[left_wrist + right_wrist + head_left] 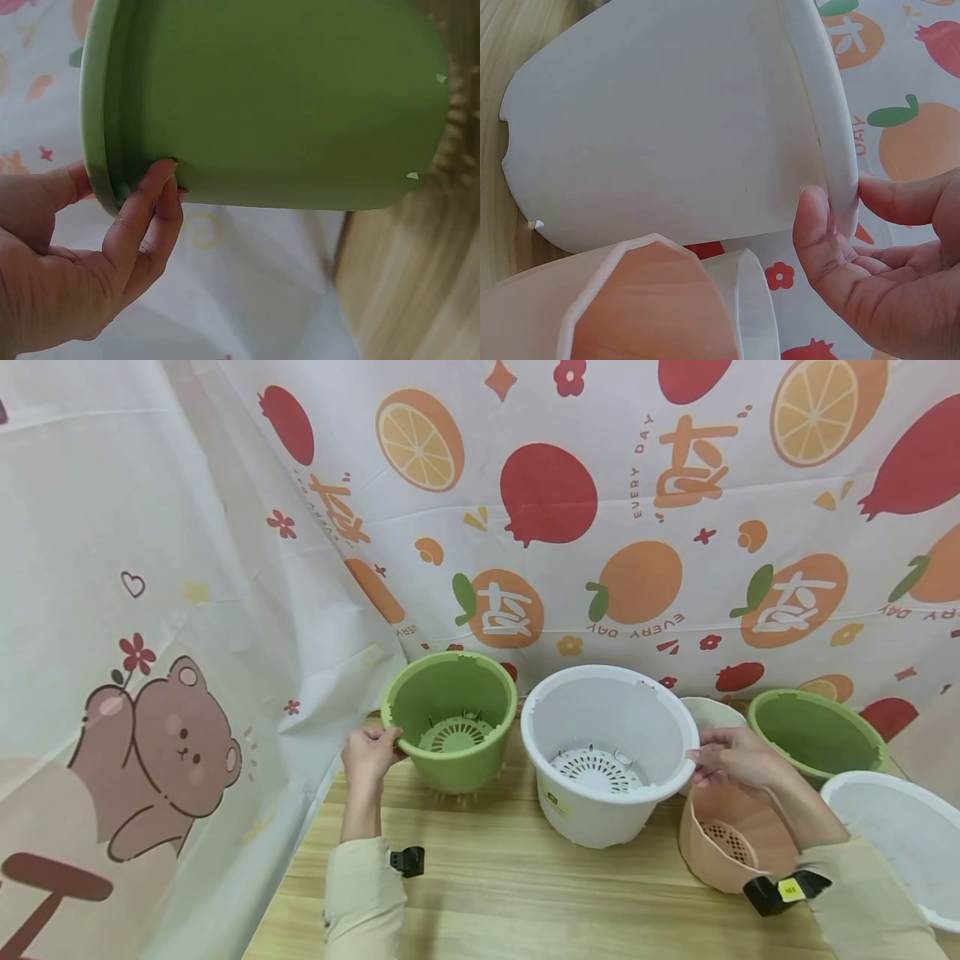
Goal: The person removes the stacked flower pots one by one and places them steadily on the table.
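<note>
My left hand (369, 755) pinches the rim of a green plastic flowerpot (300, 97) at its left side, thumb at the rim and fingertips against the outer wall. Slots show in the pot's bottom. My right hand (738, 760) pinches the rim of a white flowerpot (611, 810) on its right side, as the right wrist view also shows. That pot has a slotted bottom and a small yellowish label. Both pots are upright, side by side; whether either is lifted off the table, I cannot tell.
Below my right forearm is a faceted peach pot (701, 843), with an off-white pot (708, 714) behind it. A second green pot (817, 735) and a large white container (900, 827) are at the right. Patterned cloth (465, 527) hangs behind the wooden table (480, 902).
</note>
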`<state>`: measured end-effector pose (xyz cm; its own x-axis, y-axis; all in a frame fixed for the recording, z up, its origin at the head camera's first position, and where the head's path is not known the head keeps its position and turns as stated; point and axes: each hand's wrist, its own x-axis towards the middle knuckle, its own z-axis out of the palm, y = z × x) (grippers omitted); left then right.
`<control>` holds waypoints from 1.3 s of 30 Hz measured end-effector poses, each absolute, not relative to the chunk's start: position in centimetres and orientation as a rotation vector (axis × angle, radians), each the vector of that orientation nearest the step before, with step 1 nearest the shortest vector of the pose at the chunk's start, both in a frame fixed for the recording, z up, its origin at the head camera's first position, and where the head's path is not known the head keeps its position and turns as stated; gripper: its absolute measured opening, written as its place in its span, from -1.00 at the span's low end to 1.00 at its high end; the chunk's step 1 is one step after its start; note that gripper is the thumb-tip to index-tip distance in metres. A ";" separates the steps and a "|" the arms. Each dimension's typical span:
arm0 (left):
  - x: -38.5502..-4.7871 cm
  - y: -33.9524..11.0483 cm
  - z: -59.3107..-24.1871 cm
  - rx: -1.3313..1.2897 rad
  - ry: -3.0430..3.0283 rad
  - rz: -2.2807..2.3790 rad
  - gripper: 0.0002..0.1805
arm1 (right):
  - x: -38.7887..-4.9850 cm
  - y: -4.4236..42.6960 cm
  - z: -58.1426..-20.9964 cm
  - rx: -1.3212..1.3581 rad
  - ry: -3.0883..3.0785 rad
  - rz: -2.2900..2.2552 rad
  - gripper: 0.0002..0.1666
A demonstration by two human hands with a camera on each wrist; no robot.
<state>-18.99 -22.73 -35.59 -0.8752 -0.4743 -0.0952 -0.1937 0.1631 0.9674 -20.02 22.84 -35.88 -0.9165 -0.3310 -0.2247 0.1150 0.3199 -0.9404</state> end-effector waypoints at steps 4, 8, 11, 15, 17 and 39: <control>-19.4 -22.7 -36.7 0.666 -2.191 -1.813 -0.85 | -20.0 22.9 -35.9 -0.195 2.218 -1.624 -0.49; -19.6 -22.6 -37.6 0.686 -2.203 -1.807 -0.83 | -19.9 22.9 -35.9 -0.192 2.218 -1.625 -0.50; -19.7 -22.5 -37.9 0.698 -2.206 -1.810 -0.83 | -19.9 22.8 -35.9 -0.194 2.219 -1.625 -0.49; -19.9 -22.3 -38.2 0.695 -2.209 -1.833 -0.81 | -19.8 22.8 -35.8 -0.197 2.215 -1.626 -0.49; -20.1 -22.1 -38.3 0.690 -2.211 -1.849 -0.79 | -19.8 22.8 -35.8 -0.195 2.212 -1.628 -0.48; -21.2 -21.1 -39.4 0.648 -2.203 -1.918 -0.79 | -20.0 22.9 -35.9 -0.190 2.217 -1.621 -0.49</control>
